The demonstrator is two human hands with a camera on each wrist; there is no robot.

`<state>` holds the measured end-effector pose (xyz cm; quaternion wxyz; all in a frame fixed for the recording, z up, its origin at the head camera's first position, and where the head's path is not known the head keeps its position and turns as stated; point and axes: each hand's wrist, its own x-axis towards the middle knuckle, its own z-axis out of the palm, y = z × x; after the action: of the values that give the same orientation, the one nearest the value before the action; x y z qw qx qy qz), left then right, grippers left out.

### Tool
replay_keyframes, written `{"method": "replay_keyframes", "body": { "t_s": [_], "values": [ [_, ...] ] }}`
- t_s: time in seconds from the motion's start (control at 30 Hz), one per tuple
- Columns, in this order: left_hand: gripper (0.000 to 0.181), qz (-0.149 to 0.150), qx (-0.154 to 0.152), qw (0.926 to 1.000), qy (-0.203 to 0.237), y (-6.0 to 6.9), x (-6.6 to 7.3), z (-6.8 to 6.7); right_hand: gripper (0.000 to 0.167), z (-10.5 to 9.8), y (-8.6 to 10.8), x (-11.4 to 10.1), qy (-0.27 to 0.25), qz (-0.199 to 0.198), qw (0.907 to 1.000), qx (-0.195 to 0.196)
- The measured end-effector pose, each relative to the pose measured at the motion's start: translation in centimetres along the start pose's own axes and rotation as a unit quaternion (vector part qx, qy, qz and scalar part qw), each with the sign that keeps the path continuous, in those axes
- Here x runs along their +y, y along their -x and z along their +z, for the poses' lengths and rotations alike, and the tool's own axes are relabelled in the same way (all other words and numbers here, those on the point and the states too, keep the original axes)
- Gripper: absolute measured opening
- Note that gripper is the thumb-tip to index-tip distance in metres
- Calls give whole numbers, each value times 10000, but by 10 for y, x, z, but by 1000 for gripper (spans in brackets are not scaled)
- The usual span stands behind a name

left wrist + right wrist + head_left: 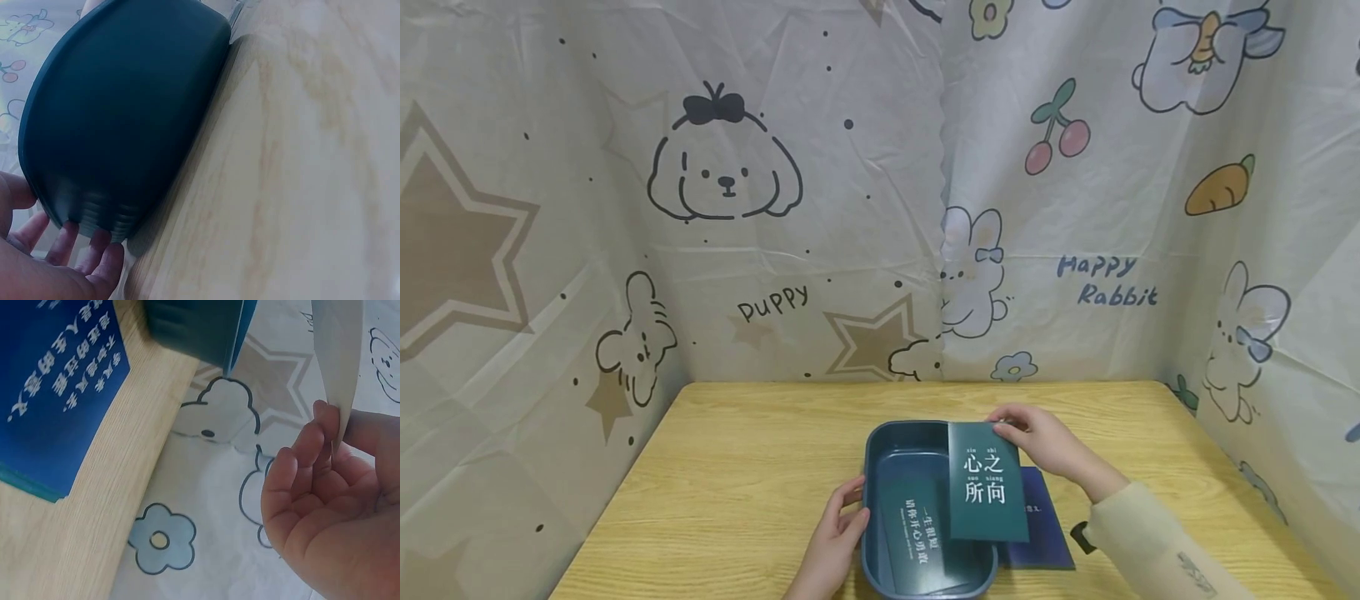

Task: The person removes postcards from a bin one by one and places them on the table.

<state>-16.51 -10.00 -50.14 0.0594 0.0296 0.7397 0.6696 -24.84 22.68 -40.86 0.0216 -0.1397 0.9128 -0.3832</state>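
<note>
In the head view, my right hand (1047,439) pinches the top right corner of a green card (988,517) with white characters, held above the right side of a dark teal tray (916,457). The right wrist view shows this card (340,353) nearly edge-on between thumb and fingers of the hand (334,509). My left hand (835,532) rests against the tray's left wall; in the left wrist view its fingertips touch the outer wall (125,125), the hand (65,265) beside it. Another green card (912,542) lies inside the tray.
Right of the tray, partly under the held card, a dark blue card (1048,542) lies on the wooden table (745,450); the right wrist view shows green edges beneath the blue card (69,406). A patterned curtain (850,208) hangs behind and at both sides of the table.
</note>
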Motion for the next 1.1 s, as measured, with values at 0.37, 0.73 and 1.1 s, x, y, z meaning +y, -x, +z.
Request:
{"method": "replay_keyframes", "body": {
  "t_s": [0.37,0.73,1.1],
  "values": [
    [48,-21,-5,10000,-47,-1,0,0,24,-10,7,18,104,178,9996,175],
    [48,-57,-8,10000,-67,-3,-1,-1,25,-23,10,38,18,207,9995,-230],
    [48,-112,4,9999,-67,-3,2,-2,18,-23,8,61,-111,250,9973,-688]
  ]
}}
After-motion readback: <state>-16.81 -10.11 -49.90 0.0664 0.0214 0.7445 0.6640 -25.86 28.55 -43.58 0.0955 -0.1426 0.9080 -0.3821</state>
